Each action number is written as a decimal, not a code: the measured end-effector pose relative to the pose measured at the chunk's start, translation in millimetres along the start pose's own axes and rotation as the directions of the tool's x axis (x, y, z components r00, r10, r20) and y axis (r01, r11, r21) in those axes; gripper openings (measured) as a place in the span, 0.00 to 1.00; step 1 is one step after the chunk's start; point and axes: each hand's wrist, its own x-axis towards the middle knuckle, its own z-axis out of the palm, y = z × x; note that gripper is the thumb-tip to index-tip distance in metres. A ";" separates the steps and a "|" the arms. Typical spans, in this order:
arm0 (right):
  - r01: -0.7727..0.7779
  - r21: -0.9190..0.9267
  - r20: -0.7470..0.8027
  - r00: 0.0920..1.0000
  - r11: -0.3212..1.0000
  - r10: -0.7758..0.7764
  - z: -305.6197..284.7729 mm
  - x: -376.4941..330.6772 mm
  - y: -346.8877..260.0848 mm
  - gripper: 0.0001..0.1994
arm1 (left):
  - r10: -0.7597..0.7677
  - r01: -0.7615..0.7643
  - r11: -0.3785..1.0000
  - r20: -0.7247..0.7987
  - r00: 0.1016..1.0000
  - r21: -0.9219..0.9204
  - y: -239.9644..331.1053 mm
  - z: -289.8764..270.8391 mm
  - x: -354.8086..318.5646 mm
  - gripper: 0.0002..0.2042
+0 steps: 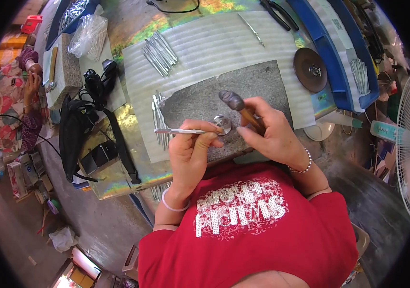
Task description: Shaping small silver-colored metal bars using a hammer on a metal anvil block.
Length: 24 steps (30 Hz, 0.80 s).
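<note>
While your left hand (193,146) pinches a silver rod (181,131) over the grey slab (190,105) and your half-curled right hand (274,129) holds a hammer (232,100), two rod piles (161,54) lie leftward, finished or unworked unclear.

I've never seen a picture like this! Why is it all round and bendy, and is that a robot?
No robot here: it's a person wearing red, using bare hands. A wide camera on their head looks down, which makes straight edges curve. Their left hand holds a thin silver rod, and their right hand holds a hammer. Between the hands is a small shiny round piece. Below them, a gray stone slab lies on a white sheet, with more metal sticks nearby.
</note>
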 end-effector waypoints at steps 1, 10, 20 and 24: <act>-0.001 0.000 -0.001 1.000 1.000 0.001 2.0 -2.7 9.5 0.17 | 0.033 -0.032 0.998 -0.014 0.999 0.054 -1.6 1.9 0.9 0.03; -0.159 0.265 0.020 0.987 0.951 0.159 -8.1 -14.1 6.8 0.18 | 0.114 -0.112 0.953 0.009 0.993 0.281 -7.9 4.5 2.6 0.03; -0.007 0.260 -0.046 0.999 0.966 0.020 -13.6 -20.8 2.6 0.19 | 0.107 -0.112 0.931 0.035 0.994 0.347 -5.8 5.4 2.5 0.03; 0.075 0.219 -0.067 0.996 0.973 -0.062 -11.0 -21.3 4.2 0.20 | 0.119 -0.126 0.927 0.041 0.992 0.354 -5.4 5.3 2.8 0.03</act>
